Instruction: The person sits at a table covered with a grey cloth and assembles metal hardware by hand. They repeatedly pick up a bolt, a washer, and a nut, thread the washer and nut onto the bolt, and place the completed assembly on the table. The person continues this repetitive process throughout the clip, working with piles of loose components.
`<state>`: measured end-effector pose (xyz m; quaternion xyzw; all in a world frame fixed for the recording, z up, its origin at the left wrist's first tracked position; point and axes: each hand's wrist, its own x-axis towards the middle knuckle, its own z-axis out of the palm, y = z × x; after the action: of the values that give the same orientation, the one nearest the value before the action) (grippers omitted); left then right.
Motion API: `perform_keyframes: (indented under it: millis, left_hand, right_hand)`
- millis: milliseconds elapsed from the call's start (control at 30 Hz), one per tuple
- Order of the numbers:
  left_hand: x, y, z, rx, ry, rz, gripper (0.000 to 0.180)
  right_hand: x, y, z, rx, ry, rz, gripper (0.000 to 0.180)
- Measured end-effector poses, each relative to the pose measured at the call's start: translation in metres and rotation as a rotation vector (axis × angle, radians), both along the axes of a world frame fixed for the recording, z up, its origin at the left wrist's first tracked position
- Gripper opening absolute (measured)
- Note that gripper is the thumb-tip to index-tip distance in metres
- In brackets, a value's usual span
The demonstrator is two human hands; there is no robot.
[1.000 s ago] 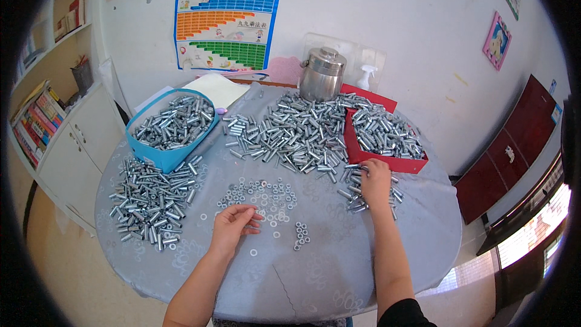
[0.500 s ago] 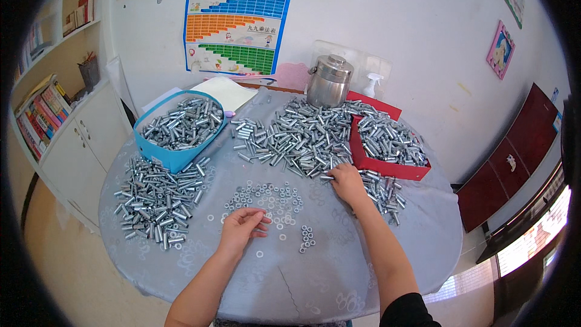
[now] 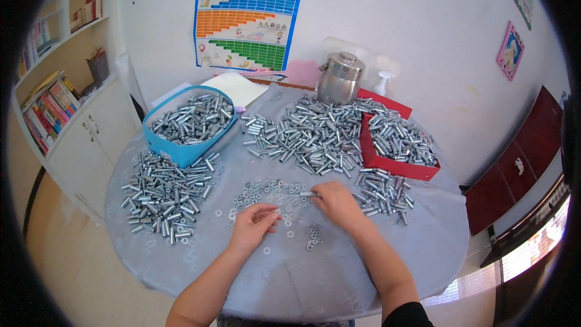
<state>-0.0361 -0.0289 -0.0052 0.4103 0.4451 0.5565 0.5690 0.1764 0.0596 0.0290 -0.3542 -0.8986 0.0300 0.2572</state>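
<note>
In my right hand (image 3: 336,201), a silver expansion bolt (image 3: 308,194) is pinched and points left over the table. My left hand (image 3: 256,223) is closed, its thumb and fingertips together beside the flat washers (image 3: 290,218); whatever lies between them is too small to make out. Just beyond my hands lies a loose spread of hex nuts (image 3: 257,191) mixed with washers. A small group of nuts (image 3: 315,236) stands apart, nearer to me and below my right hand. The large heap of silver bolts (image 3: 318,133) lies farther back.
A blue bin (image 3: 190,156) full of bolts stands at the left, with another bolt heap (image 3: 163,197) in front. A red box (image 3: 399,168) at the right holds more, beside a smaller pile (image 3: 384,191). Behind are a steel pot (image 3: 341,80) and a spray bottle (image 3: 382,83).
My right hand has come away from the edge of the large heap toward my left hand, bringing a bolt. My left hand stays near the washers. The whole view has shifted slightly.
</note>
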Motion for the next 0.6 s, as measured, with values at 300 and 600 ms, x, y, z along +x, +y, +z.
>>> perform_keyframes:
  millis: [300, 600]
  left_hand:
    - [0.010, -0.003, 0.002, 0.139, 0.144, -0.018, 0.022]
    - [0.003, 0.001, 0.006, 0.034, -0.175, 0.026, 0.013]
  right_hand:
    - [-0.025, -0.041, 0.002, -0.158, 0.052, 0.162, 0.015]
    - [-0.014, -0.036, 0.020, -0.410, 0.408, 0.031, 0.012]
